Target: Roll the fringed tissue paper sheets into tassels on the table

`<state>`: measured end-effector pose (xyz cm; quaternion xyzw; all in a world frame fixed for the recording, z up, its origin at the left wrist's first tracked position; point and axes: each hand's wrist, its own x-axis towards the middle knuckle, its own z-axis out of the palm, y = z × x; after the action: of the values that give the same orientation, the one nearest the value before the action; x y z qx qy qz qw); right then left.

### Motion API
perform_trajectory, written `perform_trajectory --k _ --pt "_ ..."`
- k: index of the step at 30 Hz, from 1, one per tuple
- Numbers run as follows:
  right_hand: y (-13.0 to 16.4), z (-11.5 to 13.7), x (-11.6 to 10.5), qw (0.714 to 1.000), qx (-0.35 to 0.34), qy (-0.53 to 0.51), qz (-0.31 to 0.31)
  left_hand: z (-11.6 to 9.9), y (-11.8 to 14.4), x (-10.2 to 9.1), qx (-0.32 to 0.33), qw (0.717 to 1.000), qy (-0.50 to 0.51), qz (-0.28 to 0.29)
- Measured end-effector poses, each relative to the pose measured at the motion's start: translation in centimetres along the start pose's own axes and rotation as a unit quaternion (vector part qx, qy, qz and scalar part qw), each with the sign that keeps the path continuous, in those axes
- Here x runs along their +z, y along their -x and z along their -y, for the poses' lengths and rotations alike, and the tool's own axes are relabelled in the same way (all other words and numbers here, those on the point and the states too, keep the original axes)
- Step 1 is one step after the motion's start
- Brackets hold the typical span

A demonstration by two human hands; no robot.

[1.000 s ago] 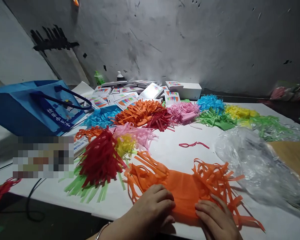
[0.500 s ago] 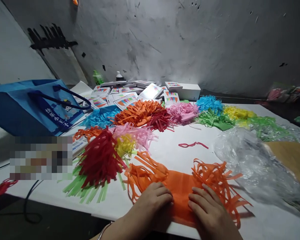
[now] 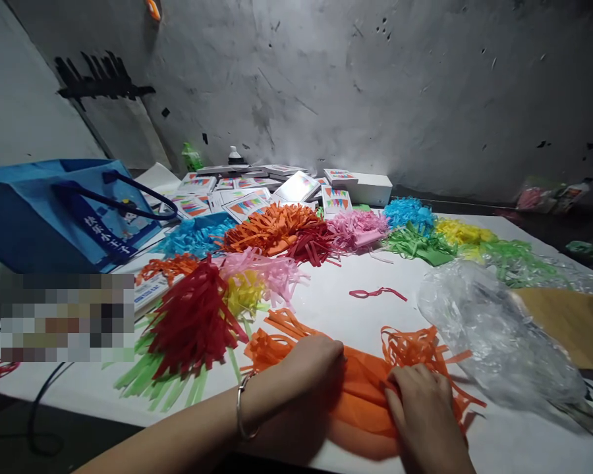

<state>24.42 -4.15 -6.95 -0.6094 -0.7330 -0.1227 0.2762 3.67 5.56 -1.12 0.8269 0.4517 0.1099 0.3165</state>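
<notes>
A sheet of orange tissue paper (image 3: 363,388) with fringed ends lies at the near edge of the table, its plain middle band raised and creased. My left hand (image 3: 316,359), a bracelet at its wrist, is closed on the band's left side; its fingertips are partly hidden. On the right side of the band, my right hand (image 3: 420,392) pinches the paper with curled fingers, thumb toward the middle. The orange fringe (image 3: 415,345) spreads out beyond both hands. Beyond the paper lies a thin twisted red paper strip with a loop (image 3: 375,293).
To the left, a red tassel (image 3: 190,322) rests on light green fringe (image 3: 153,382). Several coloured tassel bunches (image 3: 277,227) line the back before printed boxes (image 3: 296,187). Clear plastic wrap (image 3: 494,336) lies right, a blue bag (image 3: 74,210) far left.
My left hand has moved up and forward over the paper, and both hands have gone from lying flat to gripping it. The middle band is now lifted and creased.
</notes>
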Motion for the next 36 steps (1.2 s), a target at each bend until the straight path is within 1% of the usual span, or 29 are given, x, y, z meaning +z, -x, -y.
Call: perform_trajectory --k 3,5,7,8,9,10,11,12,13,14,16,17,18,19,20,21,22,23,24,25,26,28,30,31,32,33,34,36 --pt "-0.5 0.5 -0.3 0.996 0.035 0.078 -0.035 -0.7 -0.4 -0.4 -0.012 0.995 -0.096 0.029" --pt "-0.6 -0.2 -0.6 0.991 0.043 0.124 -0.037 -1.1 -0.3 -0.6 -0.013 0.990 -0.134 0.037" --pt "-0.2 -2.1 -1.1 0.987 0.014 0.155 -0.043 -1.3 -0.2 -0.7 -0.012 0.986 -0.160 0.038" --pt "0.2 -3.4 -1.4 0.984 -0.008 0.170 -0.054 -1.3 -0.2 -0.7 -0.012 0.985 -0.170 0.038" --pt "0.7 -4.9 -1.9 0.980 -0.045 0.182 -0.064 -1.3 -0.2 -0.7 -0.012 0.983 -0.177 0.039" --pt "1.2 -6.3 -2.5 0.974 -0.062 0.202 -0.082 -1.3 -0.2 -0.7 -0.011 0.982 -0.182 0.042" --pt "1.8 -7.7 -3.3 0.967 -0.040 0.232 -0.098 -1.2 -0.2 -0.7 -0.010 0.981 -0.187 0.044" --pt "2.2 -8.7 -4.3 0.962 -0.035 0.252 -0.102 -1.1 -0.2 -0.7 -0.009 0.981 -0.191 0.045" --pt "2.5 -9.3 -5.5 0.958 -0.018 0.266 -0.106 -1.1 -0.3 -0.7 -0.007 0.980 -0.194 0.046" --pt "2.6 -9.5 -6.6 0.955 0.002 0.276 -0.111 -1.0 -0.3 -0.7 -0.005 0.979 -0.197 0.044" --pt "2.2 -8.4 -8.5 0.951 0.024 0.280 -0.129 -0.9 -0.4 -0.6 -0.004 0.979 -0.201 0.042" --pt "1.7 -7.3 -9.1 0.953 0.017 0.267 -0.142 -0.9 -0.4 -0.6 -0.005 0.978 -0.203 0.042" --pt "1.2 -5.8 -9.1 0.962 -0.010 0.234 -0.143 -1.0 -0.4 -0.6 -0.006 0.978 -0.203 0.043" --pt "0.6 -4.1 -8.8 0.973 -0.051 0.175 -0.140 -1.0 -0.4 -0.5 -0.006 0.978 -0.204 0.044" --pt "0.0 -2.4 -8.0 0.979 -0.116 0.105 -0.128 -1.0 -0.4 -0.5 -0.006 0.978 -0.204 0.043" --pt "-0.5 -0.7 -6.8 0.980 -0.152 0.037 -0.120 -1.0 -0.4 -0.4 -0.006 0.978 -0.205 0.042" --pt "-0.9 0.7 -5.5 0.978 -0.170 -0.008 -0.122 -0.9 -0.4 -0.4 -0.005 0.978 -0.206 0.040" --pt "-1.2 1.9 -4.1 0.977 -0.163 -0.032 -0.132 -0.9 -0.5 -0.3 -0.005 0.978 -0.207 0.037" --pt "-1.4 2.7 -2.9 0.980 -0.150 -0.061 -0.117 -0.8 -0.5 -0.3 -0.006 0.977 -0.208 0.033" --pt "-1.4 3.2 -1.8 0.984 -0.141 -0.077 -0.074 -0.6 -0.5 -0.2 -0.009 0.977 -0.211 0.029" --pt "-1.4 3.2 -1.1 0.987 -0.126 -0.087 -0.047 -0.5 -0.5 -0.2 -0.012 0.977 -0.213 0.024" --pt "-1.2 2.6 -0.4 0.990 -0.114 -0.088 0.008 -0.2 -0.4 -0.2 -0.017 0.975 -0.220 0.009" --pt "-0.8 1.4 -0.4 0.989 -0.129 -0.073 0.024 0.1 0.0 -0.3 -0.015 0.974 -0.225 -0.008" --pt "-0.6 0.9 -0.6 0.987 -0.143 -0.067 0.024 0.3 0.3 -0.3 -0.002 0.973 -0.229 -0.020" --pt "-0.4 0.5 -0.7 0.985 -0.158 -0.067 0.021 0.4 0.5 -0.3 0.027 0.971 -0.236 -0.036" --pt "-0.3 0.2 -0.8 0.983 -0.166 -0.072 0.017 0.6 0.8 -0.2 0.073 0.965 -0.247 -0.052" --pt "-0.1 0.1 -0.8 0.983 -0.165 -0.081 0.009 0.9 1.0 0.0 0.133 0.954 -0.262 -0.066" --pt "0.4 0.2 -0.6 0.984 -0.150 -0.094 -0.007 1.5 1.2 0.5 0.261 0.915 -0.298 -0.081"
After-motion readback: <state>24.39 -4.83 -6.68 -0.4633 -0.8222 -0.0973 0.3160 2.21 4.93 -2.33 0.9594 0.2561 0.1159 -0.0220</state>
